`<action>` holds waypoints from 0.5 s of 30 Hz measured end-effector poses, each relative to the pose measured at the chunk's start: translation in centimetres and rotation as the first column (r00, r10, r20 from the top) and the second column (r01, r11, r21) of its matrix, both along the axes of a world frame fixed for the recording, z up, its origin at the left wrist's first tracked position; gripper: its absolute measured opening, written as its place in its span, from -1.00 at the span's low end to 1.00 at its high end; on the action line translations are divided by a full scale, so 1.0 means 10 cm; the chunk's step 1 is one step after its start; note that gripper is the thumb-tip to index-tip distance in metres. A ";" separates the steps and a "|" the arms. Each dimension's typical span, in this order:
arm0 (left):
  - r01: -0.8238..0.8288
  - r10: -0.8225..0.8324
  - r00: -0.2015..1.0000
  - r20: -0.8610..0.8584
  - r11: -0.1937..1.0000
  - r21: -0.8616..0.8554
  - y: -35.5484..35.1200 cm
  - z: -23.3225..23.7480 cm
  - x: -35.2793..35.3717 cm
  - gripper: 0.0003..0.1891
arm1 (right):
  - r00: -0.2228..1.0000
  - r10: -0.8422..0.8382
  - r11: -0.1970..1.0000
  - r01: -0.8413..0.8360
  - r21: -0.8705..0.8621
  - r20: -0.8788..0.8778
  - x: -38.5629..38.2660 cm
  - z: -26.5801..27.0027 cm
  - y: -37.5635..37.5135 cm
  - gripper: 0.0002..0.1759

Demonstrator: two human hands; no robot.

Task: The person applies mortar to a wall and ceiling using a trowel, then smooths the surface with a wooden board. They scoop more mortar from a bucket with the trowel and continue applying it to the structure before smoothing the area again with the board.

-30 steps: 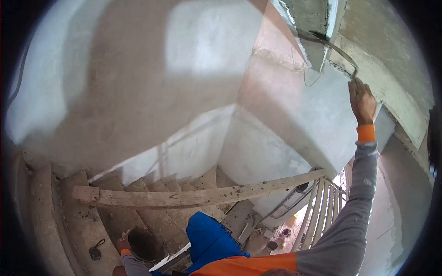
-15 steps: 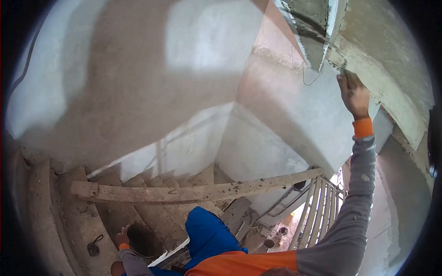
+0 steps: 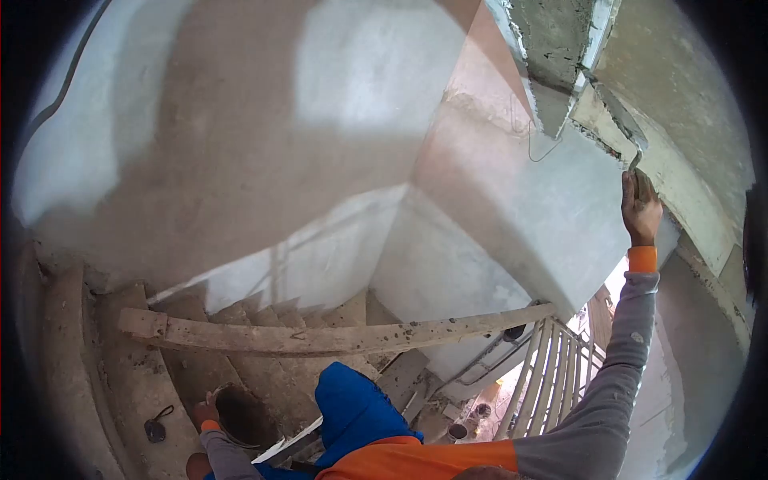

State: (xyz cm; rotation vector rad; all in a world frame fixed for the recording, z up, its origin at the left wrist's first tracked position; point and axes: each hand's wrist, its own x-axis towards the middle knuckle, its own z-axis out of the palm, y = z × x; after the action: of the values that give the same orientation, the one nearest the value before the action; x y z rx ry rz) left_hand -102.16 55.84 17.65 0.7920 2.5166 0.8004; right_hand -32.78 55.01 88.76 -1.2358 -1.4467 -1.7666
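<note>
My right hand [image 3: 642,210] is raised at the upper right, closed round the handle of a trowel [image 3: 624,118]. The trowel's long blade points up and to the left, its tip close to the lower edge of a grey mortar-covered beam [image 3: 558,44] with pale, ragged edges. Low on the left, my left hand [image 3: 206,411] grips the rim of a dark bucket [image 3: 246,418]. The bucket's inside is in shadow, and its far side is partly hidden near my blue-clothed leg [image 3: 360,412].
A long wooden plank [image 3: 336,336] spans the stairwell in front of me. Concrete steps [image 3: 136,384] lie below it, with a small black tape-measure-like object [image 3: 156,429] on one. A slatted railing [image 3: 538,376] stands at the right; small pots [image 3: 458,432] sit far below.
My right hand and the trowel have moved down and to the right, away from the beam's face. My left hand has stayed at the bucket's rim.
</note>
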 end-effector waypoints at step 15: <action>0.034 -0.029 0.997 0.066 0.997 -0.064 0.03 -0.10 -0.02 -0.31 | 0.974 0.103 0.994 -0.109 -0.014 -0.202 0.00 -0.18 0.03 -0.64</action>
State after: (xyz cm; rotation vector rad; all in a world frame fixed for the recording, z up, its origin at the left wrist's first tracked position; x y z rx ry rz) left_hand -102.39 56.16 16.67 0.7697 2.4534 0.7189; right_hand -32.79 55.30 86.92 -1.2853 -1.3946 -1.5104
